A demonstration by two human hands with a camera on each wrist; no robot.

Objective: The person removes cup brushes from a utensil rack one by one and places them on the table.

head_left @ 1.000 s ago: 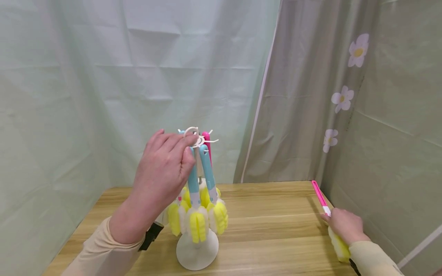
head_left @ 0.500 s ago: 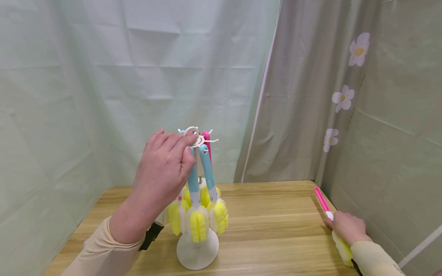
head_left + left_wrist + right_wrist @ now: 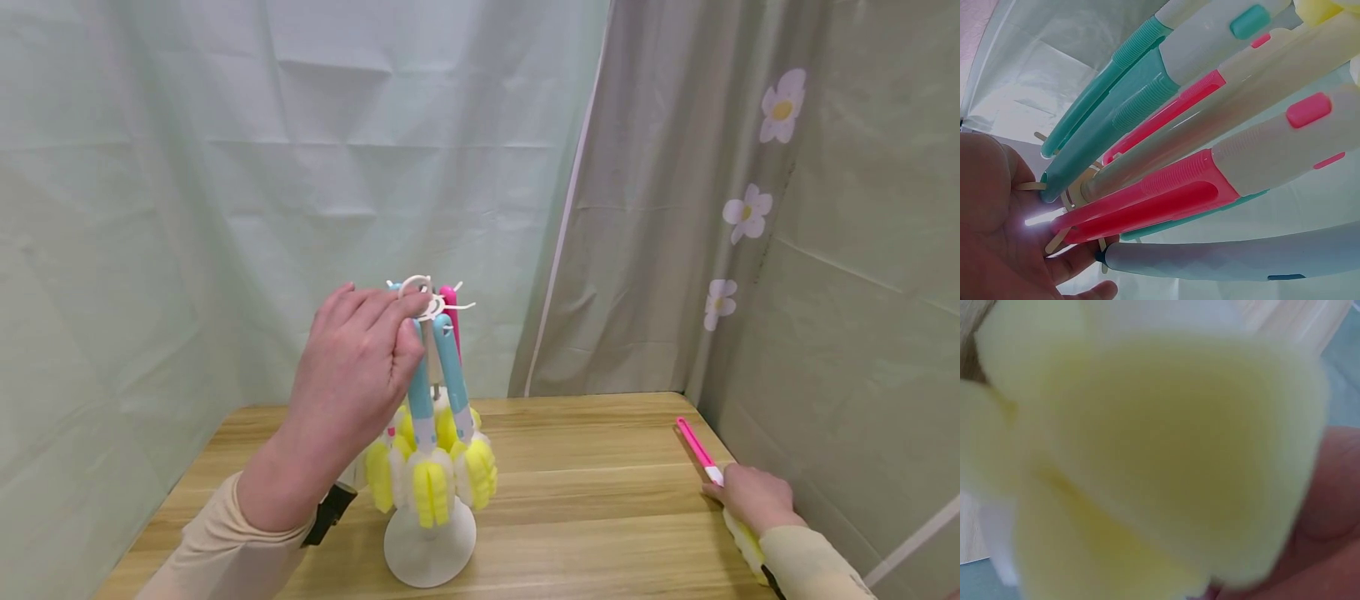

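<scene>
A white rack [image 3: 430,558] with a round base carries several sponge bottle brushes, heads down. My left hand [image 3: 352,367] holds the rack's hooked top, its index finger lying across the hub. In the left wrist view, that palm [image 3: 991,219] faces the handle ends, near a pink handle [image 3: 1147,206] and a teal handle [image 3: 1110,112]. At the table's right edge, my right hand [image 3: 756,497] grips a loose sponge bottle brush [image 3: 696,443] with a pink handle. Its yellow and white sponge head [image 3: 1172,444] fills the right wrist view, blurred; the hand covers the brush's middle.
The wood-grain table [image 3: 570,500] spreads around the rack base. A pale curtain [image 3: 375,167] hangs behind it, and a grey-green curtain [image 3: 862,292] with white flowers stands close to the right hand.
My right hand has shifted slightly right and toward me, and the brush's pink handle end has moved nearer me. The left hand and the rack look practically unchanged.
</scene>
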